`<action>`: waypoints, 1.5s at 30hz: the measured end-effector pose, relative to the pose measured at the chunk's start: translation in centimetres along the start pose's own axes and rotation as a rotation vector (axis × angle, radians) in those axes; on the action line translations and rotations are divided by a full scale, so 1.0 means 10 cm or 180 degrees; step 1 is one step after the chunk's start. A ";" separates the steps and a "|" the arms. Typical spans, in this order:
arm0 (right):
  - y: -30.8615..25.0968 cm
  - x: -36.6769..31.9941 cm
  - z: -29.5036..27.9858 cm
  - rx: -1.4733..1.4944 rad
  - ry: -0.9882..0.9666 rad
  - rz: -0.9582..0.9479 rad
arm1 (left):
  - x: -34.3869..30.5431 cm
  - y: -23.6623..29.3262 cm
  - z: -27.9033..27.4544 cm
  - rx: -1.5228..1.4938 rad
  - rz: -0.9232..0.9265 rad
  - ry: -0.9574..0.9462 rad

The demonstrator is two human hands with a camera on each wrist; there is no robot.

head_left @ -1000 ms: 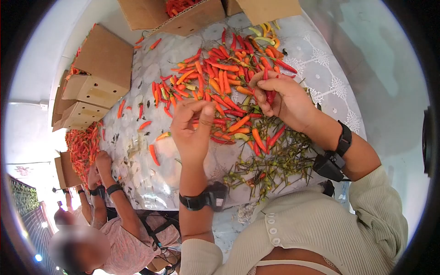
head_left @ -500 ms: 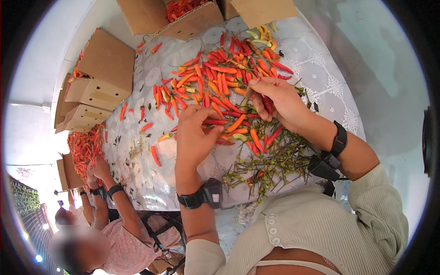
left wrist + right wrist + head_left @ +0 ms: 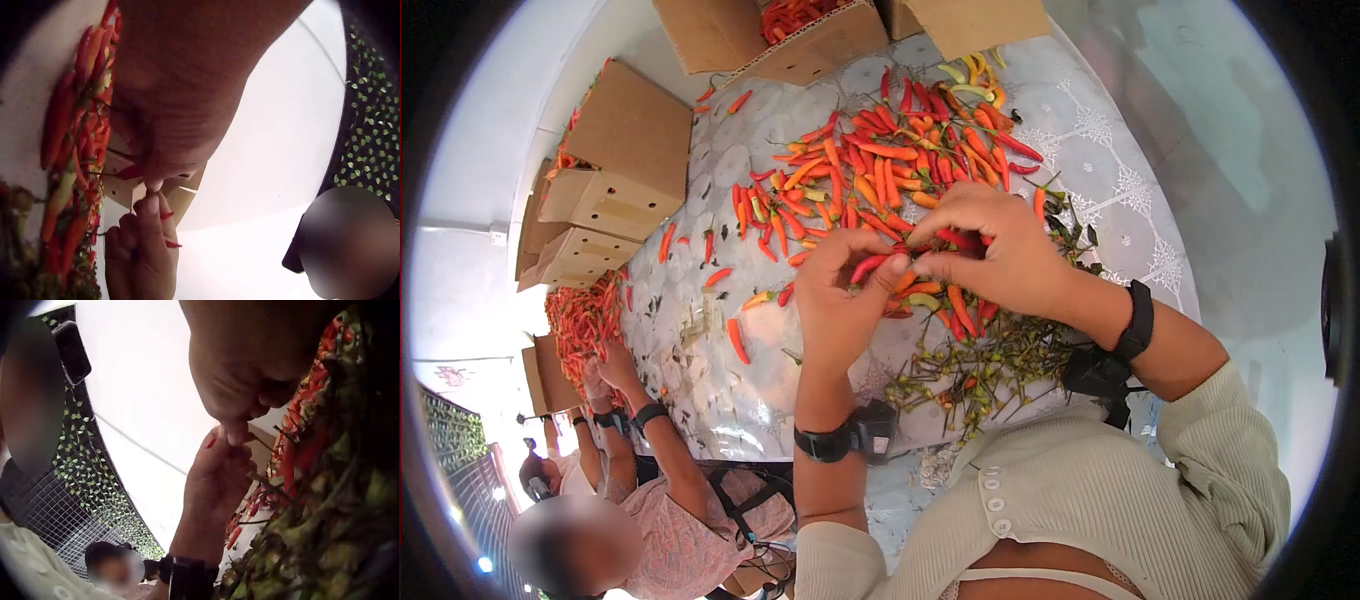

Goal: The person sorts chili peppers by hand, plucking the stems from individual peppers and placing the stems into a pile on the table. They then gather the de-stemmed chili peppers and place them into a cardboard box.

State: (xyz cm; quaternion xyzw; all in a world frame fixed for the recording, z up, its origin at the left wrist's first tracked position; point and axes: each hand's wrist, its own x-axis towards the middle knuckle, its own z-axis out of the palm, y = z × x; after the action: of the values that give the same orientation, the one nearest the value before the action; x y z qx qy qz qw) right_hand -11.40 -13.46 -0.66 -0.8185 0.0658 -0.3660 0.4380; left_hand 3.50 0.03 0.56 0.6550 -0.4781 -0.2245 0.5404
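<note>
My left hand [image 3: 840,305] pinches a red chili pepper [image 3: 866,268] between thumb and fingers, over the spread of loose chilies [image 3: 870,160] on the table. My right hand [image 3: 1000,250] meets it from the right, its thumb and fingertips at the stem end of that chili. More red chilies [image 3: 962,241] are held within the right hand, and red tips [image 3: 172,245] poke out past its fingers in the left wrist view. Just below the right hand lies a heap of green stems [image 3: 990,375].
Cardboard boxes [image 3: 625,150] with red chilies stand at the left, and another box [image 3: 820,45] at the back. A few yellow chilies [image 3: 975,75] lie at the far side. Another person's hands [image 3: 615,370] work at a red chili heap [image 3: 580,315] on the left.
The left hand reached down to the pile and now holds a red chili. The right hand moved left and inward, so both hands' fingertips meet at the chili.
</note>
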 end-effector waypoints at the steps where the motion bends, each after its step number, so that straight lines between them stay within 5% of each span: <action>1: -0.01 -0.01 0.02 -0.0003 -0.0039 0.0083 | -0.01 0.03 0.04 -0.0195 -0.0125 -0.0048; 3: -0.03 -0.03 0.06 -0.0008 -0.0108 0.0251 | -0.03 0.10 0.10 -0.0580 -0.0376 -0.0151; 6: 0.01 -0.03 0.05 0.0019 -0.0117 0.0094 | 0.00 0.02 0.08 -0.0038 0.0379 -0.0312; 9: 0.00 -0.04 0.04 -0.0001 -0.0196 0.0217 | -0.02 0.10 0.15 -0.0955 0.0113 -0.0073; 12: -0.13 -0.03 0.02 0.0812 -0.0097 0.1126 | 0.01 0.07 0.18 -0.0921 0.0131 0.0282; 18: -0.01 -0.04 0.08 0.1152 0.0146 0.0915 | -0.01 -0.03 0.15 -0.0745 -0.0236 -0.0319; 24: 0.01 -0.04 0.10 0.1723 0.0138 0.1149 | 0.00 -0.01 0.15 -0.0727 -0.0177 -0.0340; 33: 0.01 -0.02 0.05 0.1098 -0.0207 0.1095 | -0.01 -0.01 0.16 -0.0382 -0.0295 -0.0116; 36: 0.03 -0.02 0.09 0.1775 -0.0180 0.1242 | 0.00 -0.01 0.17 -0.0373 -0.0103 -0.0134; 42: -0.04 0.02 -0.05 0.2564 -0.0679 0.2387 | 0.02 -0.14 0.10 -0.0353 0.0525 -0.0494; 45: -0.01 0.01 -0.01 0.2776 -0.0568 0.2584 | -0.02 -0.05 0.11 -0.0605 -0.0011 -0.0331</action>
State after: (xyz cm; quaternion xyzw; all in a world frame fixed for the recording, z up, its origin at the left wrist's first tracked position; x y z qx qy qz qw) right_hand -11.38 -13.50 -0.43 -0.5003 0.1799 -0.0926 0.8419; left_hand 2.71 -0.34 -0.28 0.5891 -0.4808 -0.3034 0.5742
